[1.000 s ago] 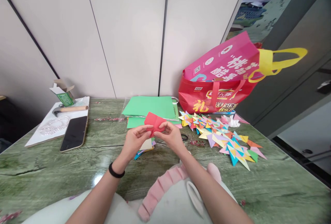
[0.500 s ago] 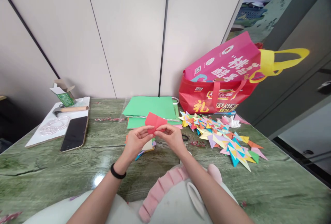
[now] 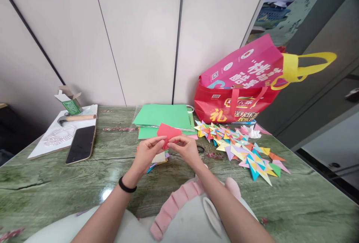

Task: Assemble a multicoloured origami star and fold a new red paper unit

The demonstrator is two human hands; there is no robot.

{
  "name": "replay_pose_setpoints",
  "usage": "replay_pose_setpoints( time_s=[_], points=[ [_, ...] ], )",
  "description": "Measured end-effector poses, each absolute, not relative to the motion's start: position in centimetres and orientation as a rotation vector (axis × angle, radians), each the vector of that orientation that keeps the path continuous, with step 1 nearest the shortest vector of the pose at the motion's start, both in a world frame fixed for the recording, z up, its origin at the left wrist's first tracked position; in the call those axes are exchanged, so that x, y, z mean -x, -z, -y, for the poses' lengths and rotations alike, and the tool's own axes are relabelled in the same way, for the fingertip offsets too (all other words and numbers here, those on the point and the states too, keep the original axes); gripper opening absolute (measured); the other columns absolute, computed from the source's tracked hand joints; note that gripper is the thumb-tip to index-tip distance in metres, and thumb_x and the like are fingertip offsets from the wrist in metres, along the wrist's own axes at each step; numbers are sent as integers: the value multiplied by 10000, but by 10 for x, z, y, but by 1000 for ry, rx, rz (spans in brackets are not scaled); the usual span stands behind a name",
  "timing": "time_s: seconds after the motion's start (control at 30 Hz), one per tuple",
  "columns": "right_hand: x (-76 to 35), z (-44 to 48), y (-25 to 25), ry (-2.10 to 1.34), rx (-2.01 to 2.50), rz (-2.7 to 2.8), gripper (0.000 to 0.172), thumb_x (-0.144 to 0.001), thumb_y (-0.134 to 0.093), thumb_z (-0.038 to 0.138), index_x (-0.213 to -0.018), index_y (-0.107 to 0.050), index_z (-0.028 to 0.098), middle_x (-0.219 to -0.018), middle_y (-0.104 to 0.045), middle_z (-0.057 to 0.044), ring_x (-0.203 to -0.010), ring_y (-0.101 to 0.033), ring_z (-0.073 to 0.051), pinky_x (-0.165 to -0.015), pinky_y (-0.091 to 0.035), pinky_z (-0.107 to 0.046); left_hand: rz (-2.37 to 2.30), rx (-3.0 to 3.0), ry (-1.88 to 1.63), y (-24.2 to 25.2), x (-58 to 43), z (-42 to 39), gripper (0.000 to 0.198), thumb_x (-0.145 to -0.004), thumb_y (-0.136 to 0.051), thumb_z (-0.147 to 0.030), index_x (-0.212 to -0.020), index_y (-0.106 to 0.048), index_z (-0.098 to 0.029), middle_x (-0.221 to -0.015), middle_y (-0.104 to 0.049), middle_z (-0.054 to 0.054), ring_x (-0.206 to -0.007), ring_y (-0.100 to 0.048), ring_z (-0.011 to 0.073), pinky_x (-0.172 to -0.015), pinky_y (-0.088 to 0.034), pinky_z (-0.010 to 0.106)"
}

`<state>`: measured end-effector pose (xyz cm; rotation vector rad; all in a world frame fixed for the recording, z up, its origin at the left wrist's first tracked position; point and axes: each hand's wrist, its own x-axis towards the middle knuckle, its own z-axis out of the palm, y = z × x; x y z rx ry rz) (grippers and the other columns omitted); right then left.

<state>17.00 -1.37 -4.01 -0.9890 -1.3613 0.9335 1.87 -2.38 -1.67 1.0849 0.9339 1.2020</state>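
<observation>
A folded piece of red paper is pinched between both hands above the table. My left hand grips its left side with thumb and fingers closed. On the other side, my right hand pinches the paper near its lower right edge. The fingertips of both hands almost meet at the paper's bottom. Beneath them lies a small stack of coloured paper squares, partly hidden by my left hand. Just behind are larger green sheets.
Many folded paper pieces spread on the right, before a red bag. At left, a hammer, beads and a small box sit on a white board, a phone at its edge. A plush toy lies in front of me.
The red paper has tilted and sunk slightly between my fingers. My left fingers have shifted a little at its lower edge. Everything else stays in place.
</observation>
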Motion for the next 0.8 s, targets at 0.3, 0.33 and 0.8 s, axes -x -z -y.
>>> replay_pose_setpoints(
  time_s=[0.3, 0.33, 0.8],
  points=[
    [-168, 14, 40, -992, 972, 1324, 112, -607, -728, 249, -673, -687, 169, -677, -626, -20, -594, -567, -127, -580, -476, -248, -974, -1196, -1213, 18, -19, 25, 339, -529, -780, -195, -845, -692, -111, -852, -726, 90, -810, -664, 205, -781, -523, 307],
    [-168, 14, 40, -997, 970, 1320, 114, -606, -729, 252, -672, -686, 169, -675, -622, -18, -588, -565, -125, -578, -477, -248, -972, -1197, -1213, 18, -19, 25, 335, -531, -778, -195, -844, -692, -112, -846, -727, 88, -804, -666, 205, -777, -525, 306],
    [-167, 15, 39, -1060, 848, 1325, 145, -619, -714, 216, -756, -677, 184, -784, -600, -27, -702, -600, -146, -667, -525, -283, -978, -1269, -1271, 19, -19, 24, 213, -586, -743, -211, -784, -717, -137, -842, -730, 76, -824, -669, 224, -774, -526, 305]
  ],
)
